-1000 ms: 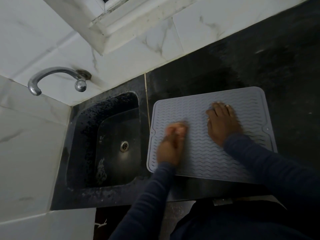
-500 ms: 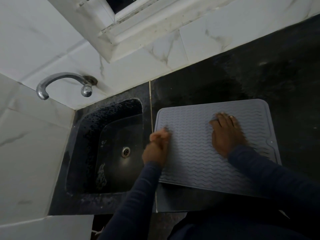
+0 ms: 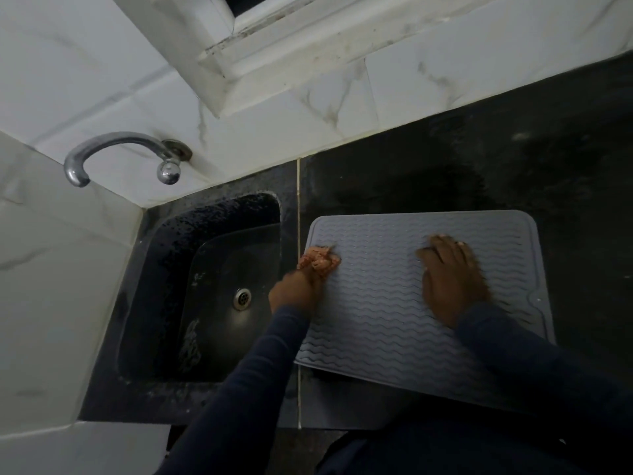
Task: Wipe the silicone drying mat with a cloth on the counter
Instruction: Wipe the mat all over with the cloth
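Observation:
A grey silicone drying mat (image 3: 383, 303) with wavy ridges lies flat on the black counter (image 3: 513, 159), right of the sink. My left hand (image 3: 298, 289) grips a small bunched orange-pink cloth (image 3: 320, 260) and presses it on the mat's left edge, near the far corner. My right hand (image 3: 452, 279) lies flat on the mat's middle right with fingers spread, holding it down. Both forearms are in dark blue sleeves.
A black sink (image 3: 219, 289) with a metal drain (image 3: 242, 299) sits left of the mat. A chrome tap (image 3: 120, 156) juts from the white marble-tiled wall above it. A white window sill (image 3: 274, 63) overhangs the back wall. The counter's front edge is near my body.
My left hand with the cloth has swept from the mat's middle to its left edge, then slightly away from me. My right hand has stayed pressed on the mat. The camera tilted down a little.

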`<state>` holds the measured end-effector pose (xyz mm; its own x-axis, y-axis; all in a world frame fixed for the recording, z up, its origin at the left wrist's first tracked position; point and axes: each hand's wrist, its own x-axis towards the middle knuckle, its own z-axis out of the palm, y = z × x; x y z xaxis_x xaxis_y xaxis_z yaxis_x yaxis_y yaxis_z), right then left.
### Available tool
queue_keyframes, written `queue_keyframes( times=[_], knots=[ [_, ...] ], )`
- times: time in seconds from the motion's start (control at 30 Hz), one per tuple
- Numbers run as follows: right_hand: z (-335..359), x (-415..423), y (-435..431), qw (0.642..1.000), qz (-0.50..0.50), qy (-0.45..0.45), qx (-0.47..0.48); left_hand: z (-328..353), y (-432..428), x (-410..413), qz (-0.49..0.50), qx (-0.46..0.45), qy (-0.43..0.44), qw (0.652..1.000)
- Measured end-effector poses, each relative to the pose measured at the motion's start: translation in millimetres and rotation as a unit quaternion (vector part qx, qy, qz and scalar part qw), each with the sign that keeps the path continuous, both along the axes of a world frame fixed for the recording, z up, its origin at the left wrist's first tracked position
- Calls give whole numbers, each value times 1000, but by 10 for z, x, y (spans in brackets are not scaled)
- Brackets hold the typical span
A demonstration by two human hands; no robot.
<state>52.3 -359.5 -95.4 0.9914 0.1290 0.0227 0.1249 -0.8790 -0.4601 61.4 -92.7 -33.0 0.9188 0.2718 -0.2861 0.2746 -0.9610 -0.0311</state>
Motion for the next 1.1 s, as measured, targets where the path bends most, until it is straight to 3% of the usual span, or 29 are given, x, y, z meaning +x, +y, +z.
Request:
queue_keyframes(
  times=[0.13,0.27,0.4,0.53,0.6,0.63,0.7,0.8,0.87,0.93,1.0,1.1],
  knots=[
    [80,205,-37,992,-54,-10,112,5,-532,-4,-130,-175,-91,972],
    [178,517,-117,970,-129,1,206,-108,-1321,-278,-244,-178,-23,953],
    [49,497,-164,983,-80,-43,161,-138,-713,-184,-147,-170,-25,974],
    [76,469,-163,980,-95,-36,172,-93,73,56,8,-35,-21,999],
    [84,472,-141,980,-100,-26,171,-59,7,115,22,-59,-44,997],
    [81,472,-130,981,-98,-23,165,-41,-150,125,15,-117,-69,991],
    [80,475,-128,984,-93,-11,152,-40,-629,90,-60,-210,-86,972],
    [93,465,-143,975,-116,7,189,-103,-1383,-54,-213,-213,-8,954],
    [117,458,-174,966,-132,4,223,-79,-1462,-15,-237,-186,-7,954],
    [129,441,-177,965,-122,0,232,-32,-1087,34,-191,-165,-27,967],
    [113,413,-181,963,-117,1,242,-37,-471,112,-59,-151,-27,986],
    [98,438,-173,962,-125,3,243,19,102,289,39,-33,11,999]
  ],
)
